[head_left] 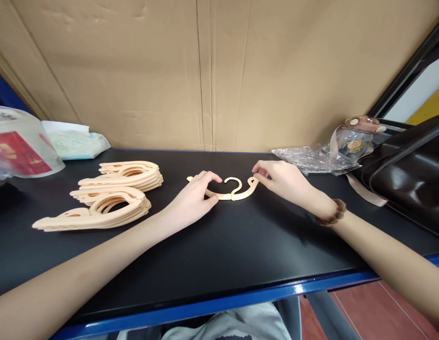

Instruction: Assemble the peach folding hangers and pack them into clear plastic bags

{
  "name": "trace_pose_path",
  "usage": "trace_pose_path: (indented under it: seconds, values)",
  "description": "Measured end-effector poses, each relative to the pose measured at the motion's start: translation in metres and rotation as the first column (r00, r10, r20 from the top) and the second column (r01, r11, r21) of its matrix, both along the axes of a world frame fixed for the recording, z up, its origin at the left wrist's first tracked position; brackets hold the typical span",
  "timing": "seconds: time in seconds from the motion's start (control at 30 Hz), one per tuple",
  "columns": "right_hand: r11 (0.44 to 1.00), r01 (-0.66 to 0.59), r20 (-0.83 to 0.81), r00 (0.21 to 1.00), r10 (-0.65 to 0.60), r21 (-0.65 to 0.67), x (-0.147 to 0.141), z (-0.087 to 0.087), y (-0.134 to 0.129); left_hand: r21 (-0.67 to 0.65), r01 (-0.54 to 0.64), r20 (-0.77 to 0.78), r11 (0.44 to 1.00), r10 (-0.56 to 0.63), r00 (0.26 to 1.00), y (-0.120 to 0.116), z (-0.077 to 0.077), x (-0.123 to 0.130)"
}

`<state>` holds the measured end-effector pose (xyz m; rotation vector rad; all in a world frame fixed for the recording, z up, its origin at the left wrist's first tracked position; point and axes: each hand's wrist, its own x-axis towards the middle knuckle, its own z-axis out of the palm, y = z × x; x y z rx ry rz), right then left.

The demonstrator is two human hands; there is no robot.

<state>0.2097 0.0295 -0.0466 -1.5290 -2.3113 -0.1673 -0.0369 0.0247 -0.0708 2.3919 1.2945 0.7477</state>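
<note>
A beige plastic folding clothes hanger point(224, 196) lies spread out on the black table, its hook curving up from the middle. My left hand point(194, 196) wraps over the hanger's left arm, with thumb and index finger on either side of it; the tip pokes out past the knuckles. At the other end, the fingertips of my right hand point(276, 177) pinch the right tip. Left of my hands lie two stacks of folded beige hangers, a rear stack point(148, 177) and a front stack point(134, 210).
A cardboard wall point(152, 75) rises behind the table point(219, 264). At the left stand a translucent plastic container point(24, 146) and a pack of wipes point(76, 144). Clear plastic wrapping point(304, 160), a bottle with a strap point(354, 139) and a dark bag point(410, 174) occupy the right.
</note>
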Motion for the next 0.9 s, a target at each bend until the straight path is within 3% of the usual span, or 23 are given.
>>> trace_pose_path:
  seconds: [0.1, 0.2, 0.33, 0.43, 0.53, 0.63, 0.8, 0.9]
  values:
    - [0.998, 0.006, -0.038, 0.999, -0.008, -0.067, -0.004, 0.003, -0.006, -0.011, 0.007, 0.046, 1.000, -0.007, 0.999, 0.003, -0.002, -0.001]
    - [0.976, -0.150, -0.150, 0.980, 0.127, -0.158, -0.009, 0.003, -0.011, -0.037, 0.093, 0.139, 0.995, -0.087, 0.987, 0.002, -0.001, 0.001]
    - [0.882, -0.391, -0.251, 0.910, 0.329, -0.263, -0.013, 0.005, -0.016, -0.042, 0.250, 0.224, 0.967, -0.235, 0.946, -0.002, 0.000, 0.003]
    - [0.872, -0.411, -0.186, 0.909, 0.372, -0.264, -0.014, 0.003, -0.017, -0.027, 0.299, 0.232, 0.954, -0.285, 0.930, -0.003, 0.001, 0.002]
    - [0.890, -0.388, -0.131, 0.921, 0.367, -0.240, -0.012, -0.001, -0.016, 0.005, 0.294, 0.167, 0.956, -0.291, 0.942, -0.002, 0.003, -0.002]
    - [0.872, -0.430, -0.133, 0.903, 0.409, -0.236, -0.010, -0.004, -0.013, -0.002, 0.263, 0.044, 0.965, -0.263, 0.964, 0.002, 0.007, -0.007]
    - [0.744, -0.594, -0.291, 0.802, 0.522, -0.305, -0.007, -0.002, -0.008, -0.132, 0.188, -0.167, 0.973, -0.209, 0.964, 0.001, 0.011, -0.011]
    - [0.700, -0.635, -0.404, 0.764, 0.503, -0.328, -0.007, 0.000, -0.008, -0.128, 0.270, -0.165, 0.954, -0.289, 0.943, -0.004, 0.011, -0.009]
